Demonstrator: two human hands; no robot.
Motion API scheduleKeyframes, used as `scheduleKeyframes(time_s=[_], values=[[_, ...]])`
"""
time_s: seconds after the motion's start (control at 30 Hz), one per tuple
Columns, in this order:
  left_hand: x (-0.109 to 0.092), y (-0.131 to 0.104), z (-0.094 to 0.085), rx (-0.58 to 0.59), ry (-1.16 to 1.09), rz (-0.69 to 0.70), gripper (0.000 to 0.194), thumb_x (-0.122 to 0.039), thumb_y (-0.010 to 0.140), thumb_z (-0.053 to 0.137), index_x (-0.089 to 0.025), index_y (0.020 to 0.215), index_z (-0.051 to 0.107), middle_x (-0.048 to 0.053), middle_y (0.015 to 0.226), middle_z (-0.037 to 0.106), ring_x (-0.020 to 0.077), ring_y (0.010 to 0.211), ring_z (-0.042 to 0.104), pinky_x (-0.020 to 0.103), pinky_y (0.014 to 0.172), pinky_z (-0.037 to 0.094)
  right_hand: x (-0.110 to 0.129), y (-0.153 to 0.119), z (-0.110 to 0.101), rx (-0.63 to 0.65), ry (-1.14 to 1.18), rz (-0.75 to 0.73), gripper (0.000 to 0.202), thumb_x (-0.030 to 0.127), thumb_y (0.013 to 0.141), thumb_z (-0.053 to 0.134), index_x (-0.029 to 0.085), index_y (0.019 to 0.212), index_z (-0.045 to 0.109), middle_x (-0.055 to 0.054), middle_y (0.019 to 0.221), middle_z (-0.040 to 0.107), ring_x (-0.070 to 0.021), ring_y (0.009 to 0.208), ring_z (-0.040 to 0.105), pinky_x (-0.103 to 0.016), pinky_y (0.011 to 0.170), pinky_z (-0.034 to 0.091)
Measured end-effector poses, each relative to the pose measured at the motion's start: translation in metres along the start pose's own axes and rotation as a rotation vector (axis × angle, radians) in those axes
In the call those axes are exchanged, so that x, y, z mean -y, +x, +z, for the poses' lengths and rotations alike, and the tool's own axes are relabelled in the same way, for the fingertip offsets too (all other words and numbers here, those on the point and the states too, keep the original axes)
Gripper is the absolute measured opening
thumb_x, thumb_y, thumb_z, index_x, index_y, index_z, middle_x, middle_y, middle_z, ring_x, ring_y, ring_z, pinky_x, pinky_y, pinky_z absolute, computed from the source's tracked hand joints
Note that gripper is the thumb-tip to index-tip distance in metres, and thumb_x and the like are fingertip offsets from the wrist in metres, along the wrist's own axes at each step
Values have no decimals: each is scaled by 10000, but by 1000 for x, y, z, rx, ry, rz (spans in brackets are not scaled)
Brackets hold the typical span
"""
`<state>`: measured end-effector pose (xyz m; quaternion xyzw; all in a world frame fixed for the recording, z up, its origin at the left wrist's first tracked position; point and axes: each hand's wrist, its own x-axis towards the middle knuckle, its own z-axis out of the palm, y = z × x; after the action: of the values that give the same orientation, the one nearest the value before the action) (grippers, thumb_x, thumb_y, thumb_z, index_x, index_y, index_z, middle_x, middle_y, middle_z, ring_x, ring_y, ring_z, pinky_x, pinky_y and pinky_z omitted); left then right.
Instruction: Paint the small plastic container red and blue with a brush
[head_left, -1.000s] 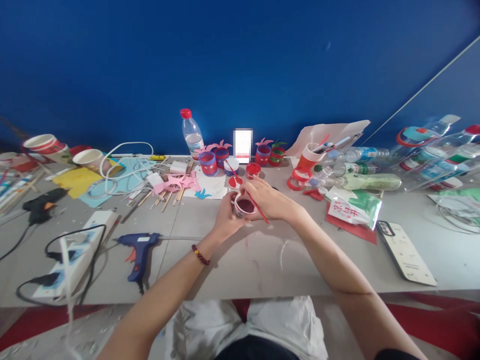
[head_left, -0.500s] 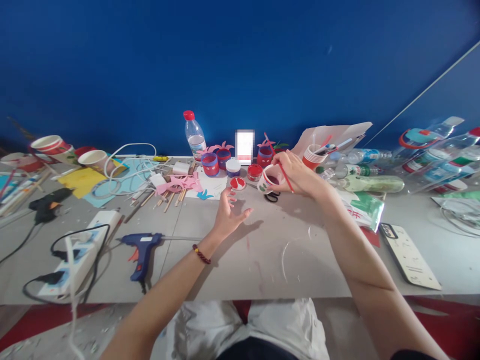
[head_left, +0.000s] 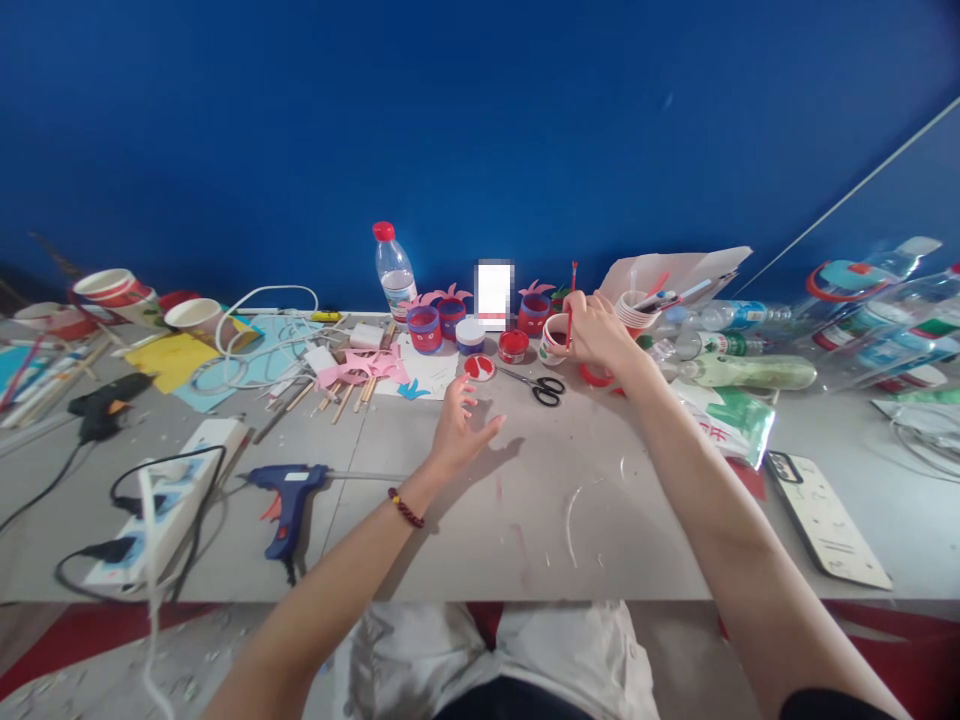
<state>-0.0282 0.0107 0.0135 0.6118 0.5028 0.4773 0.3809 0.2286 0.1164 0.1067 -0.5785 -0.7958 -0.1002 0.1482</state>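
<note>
My right hand (head_left: 592,328) has its fingers closed round a thin red brush (head_left: 574,283), held upright over a white paper cup (head_left: 553,338) with green marks. Whether those fingers also touch the cup's rim cannot be made out. My left hand (head_left: 463,425) hovers above the table with its fingers apart and nothing in them. Just beyond it lies a lid with red paint (head_left: 480,368). An open jar of red paint (head_left: 514,347) stands left of the cup, and black scissors (head_left: 541,388) lie in front of it.
A blue glue gun (head_left: 289,500) and a power strip (head_left: 176,500) lie on the left. Painted cups (head_left: 425,332) and a red-capped bottle (head_left: 395,270) stand at the back. Plastic bottles (head_left: 750,370) and a phone (head_left: 829,520) are on the right.
The cup and my right hand have moved right and back, and the brush now stands more upright. The scissors and a red ring behind my right wrist have come into view.
</note>
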Motion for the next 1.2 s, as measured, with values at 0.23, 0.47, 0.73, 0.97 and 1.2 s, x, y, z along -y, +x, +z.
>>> scheduleKeyframes(time_s=[0.23, 0.47, 0.73, 0.97, 1.2], values=[[2, 0, 0, 9, -10, -5, 724, -318, 721, 768, -327, 1318, 358, 81, 1254, 503, 194, 996, 563, 389, 843, 459, 6, 1, 7, 25, -19, -15, 649, 435, 728, 750, 109, 1208, 457, -204, 1057, 644, -401, 1126, 596, -594, 1079, 360], [9, 1, 1, 16, 3, 41, 706, -295, 726, 758, -363, 1305, 359, 64, 1235, 509, 192, 965, 564, 401, 829, 461, 9, 2, 19, 7, -35, 26, 613, 363, 683, 779, 99, 1147, 479, -179, 974, 654, -385, 1038, 619, -587, 1021, 411], [10, 1, 2, 16, 20, 50, 711, -279, 728, 763, -351, 1307, 356, 71, 1237, 529, 191, 964, 585, 380, 810, 482, 2, 3, 27, -46, 22, 1, 612, 413, 673, 789, 121, 1115, 481, -165, 926, 661, -384, 998, 635, -624, 1025, 400], [13, 1, 3, 34, 12, 46, 730, -277, 734, 760, -345, 1322, 333, 76, 1246, 520, 191, 968, 582, 389, 814, 481, 3, 1, 27, -35, 12, 24, 605, 484, 716, 746, 134, 1125, 470, -184, 957, 670, -383, 983, 636, -565, 920, 466], [13, 1, 3, 46, 6, 50, 720, -286, 743, 749, -358, 1327, 334, 70, 1249, 510, 187, 969, 589, 393, 818, 482, 7, -2, 22, -22, 47, 55, 599, 559, 744, 701, 144, 1113, 477, -215, 1050, 657, -399, 1034, 626, -544, 898, 486]])
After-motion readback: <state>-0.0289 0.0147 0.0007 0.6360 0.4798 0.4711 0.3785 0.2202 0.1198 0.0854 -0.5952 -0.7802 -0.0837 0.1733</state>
